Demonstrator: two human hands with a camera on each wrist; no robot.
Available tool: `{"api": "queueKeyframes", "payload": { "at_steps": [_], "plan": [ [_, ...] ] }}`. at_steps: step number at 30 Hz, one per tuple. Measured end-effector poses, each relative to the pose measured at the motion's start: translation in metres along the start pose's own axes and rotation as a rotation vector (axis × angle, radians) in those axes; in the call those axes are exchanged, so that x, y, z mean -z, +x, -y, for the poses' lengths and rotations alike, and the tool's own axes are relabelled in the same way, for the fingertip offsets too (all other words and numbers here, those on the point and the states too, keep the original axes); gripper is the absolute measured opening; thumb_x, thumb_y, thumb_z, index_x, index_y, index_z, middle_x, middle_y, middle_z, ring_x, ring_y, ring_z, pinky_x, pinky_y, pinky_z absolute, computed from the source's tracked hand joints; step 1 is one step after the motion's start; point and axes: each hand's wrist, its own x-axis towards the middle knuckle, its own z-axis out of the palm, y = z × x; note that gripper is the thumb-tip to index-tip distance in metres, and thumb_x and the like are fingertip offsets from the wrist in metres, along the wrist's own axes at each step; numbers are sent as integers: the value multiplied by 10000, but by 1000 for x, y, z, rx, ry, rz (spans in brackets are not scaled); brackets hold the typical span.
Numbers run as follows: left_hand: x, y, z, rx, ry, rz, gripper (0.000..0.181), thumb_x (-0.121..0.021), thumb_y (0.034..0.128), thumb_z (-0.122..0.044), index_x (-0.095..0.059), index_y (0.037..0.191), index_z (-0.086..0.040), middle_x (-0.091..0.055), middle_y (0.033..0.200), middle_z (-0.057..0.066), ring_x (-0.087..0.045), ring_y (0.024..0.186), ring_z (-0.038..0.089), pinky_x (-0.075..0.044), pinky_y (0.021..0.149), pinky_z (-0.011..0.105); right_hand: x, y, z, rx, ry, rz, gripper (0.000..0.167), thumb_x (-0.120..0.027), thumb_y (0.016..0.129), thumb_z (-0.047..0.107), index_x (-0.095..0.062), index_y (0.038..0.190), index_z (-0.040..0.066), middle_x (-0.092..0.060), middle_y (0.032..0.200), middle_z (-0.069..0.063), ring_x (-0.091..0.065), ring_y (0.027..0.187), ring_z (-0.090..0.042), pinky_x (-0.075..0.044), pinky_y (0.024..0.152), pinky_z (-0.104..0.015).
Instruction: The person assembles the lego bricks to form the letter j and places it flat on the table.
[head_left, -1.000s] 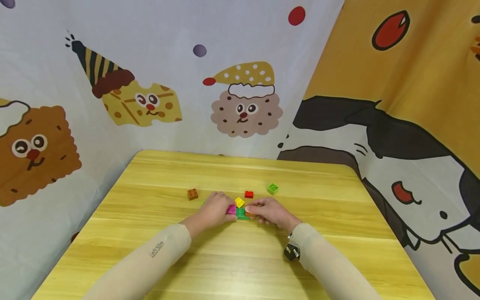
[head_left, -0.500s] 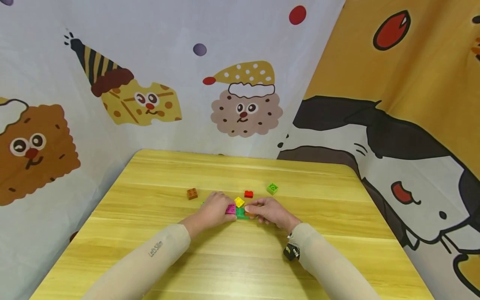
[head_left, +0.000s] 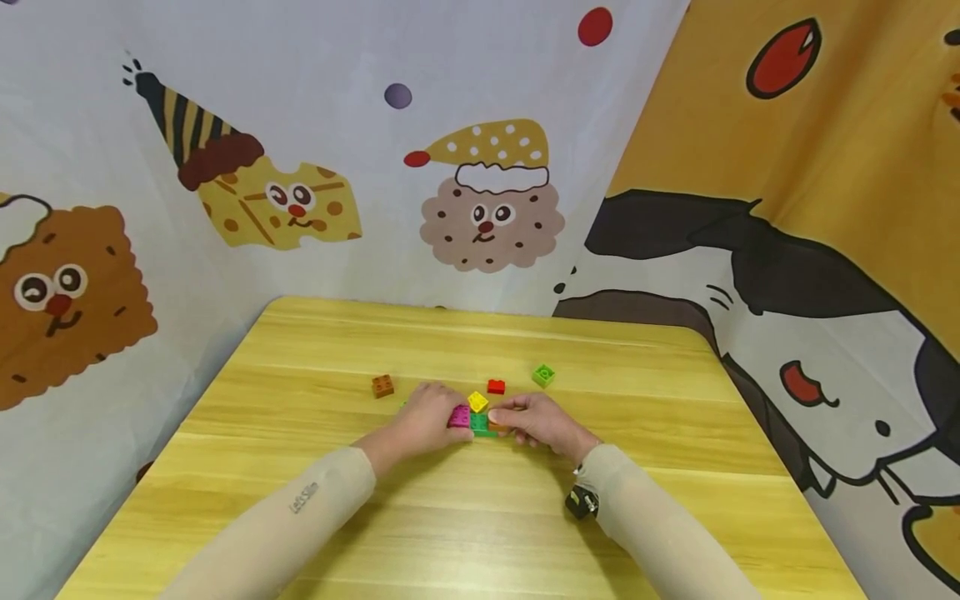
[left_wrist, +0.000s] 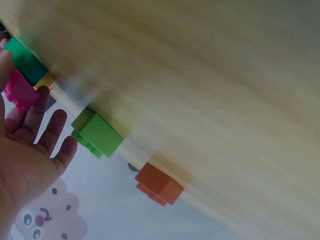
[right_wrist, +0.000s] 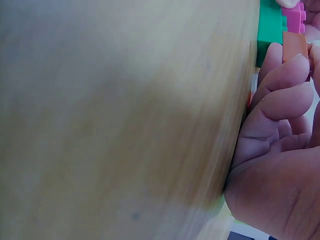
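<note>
A green brick [head_left: 479,422] lies on the wooden table between the two hands. On its left part sits a pink brick [head_left: 460,416], which the left hand [head_left: 425,419] holds between thumb and fingers. The right hand [head_left: 546,425] pinches an orange brick [head_left: 497,425] at the right end of the green one. In the right wrist view the orange brick [right_wrist: 295,46] touches the studded side of the green brick [right_wrist: 270,32]; whether it is fully pressed down I cannot tell. The remaining fingers of the left hand [left_wrist: 30,150] spread loosely in the left wrist view.
Just behind the green brick lies a yellow brick [head_left: 477,402], with a red brick [head_left: 496,387] farther back. A light green brick [head_left: 543,375] is at back right, a brown-orange brick [head_left: 382,386] at back left. Another light green brick [left_wrist: 97,134] lies beside the left hand.
</note>
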Motion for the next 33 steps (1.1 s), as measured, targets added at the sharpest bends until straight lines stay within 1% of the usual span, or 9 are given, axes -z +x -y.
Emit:
{"api": "queueKeyframes", "payload": {
  "at_steps": [4,8,12,16,20,27,33],
  "plan": [
    [5,-3,3,-4,-14,-5,569,-753,820,-554,-684,1190,-127,-683,1153,4,-573,1092,223,-353,1060,463,1,1,0,-4,-9,3,450,-755,842,505,-716,1128,160,-716,912,-93,-538,574,-127,-383,447,-234],
    [9,-8,8,-16,-32,-19,643,-765,804,-555,-660,1240,-94,-668,1216,43,-562,1159,264,-334,1082,487,1,1,-1,-6,-12,1,457,-757,836,512,-716,1129,163,-712,912,-94,-539,575,-131,-386,448,-235],
    [13,-14,16,0,-36,-20,682,-780,790,-551,-641,1269,-86,-645,1269,60,-537,1217,290,-332,1093,487,1,2,-2,-2,-9,4,466,-762,830,515,-715,1129,161,-711,914,-103,-538,578,-137,-385,451,-238],
    [17,-19,25,22,-18,-25,699,-793,776,-552,-638,1275,-88,-641,1279,62,-539,1216,295,-360,1076,485,1,2,-3,-2,-6,6,460,-764,830,510,-715,1130,165,-710,918,-106,-533,579,-136,-381,454,-237],
    [17,-24,32,43,3,-18,709,-787,776,-563,-629,1294,-106,-633,1291,48,-525,1231,288,-352,1085,482,1,2,-3,-1,-11,4,441,-754,844,500,-713,1135,170,-709,928,-107,-531,582,-132,-382,455,-233],
    [17,-28,38,36,5,-26,623,-808,792,-476,-647,1251,-87,-648,1240,61,-539,1211,303,-385,1065,465,1,0,-1,-18,-2,7,439,-765,832,502,-712,1129,184,-712,947,-113,-538,590,-129,-383,458,-223],
    [17,-30,44,42,9,-28,613,-812,799,-450,-642,1256,-79,-644,1244,58,-554,1199,283,-416,1044,442,1,0,-2,-6,-6,9,441,-759,837,505,-714,1134,182,-711,928,-107,-534,582,-123,-380,454,-224]
  ]
}}
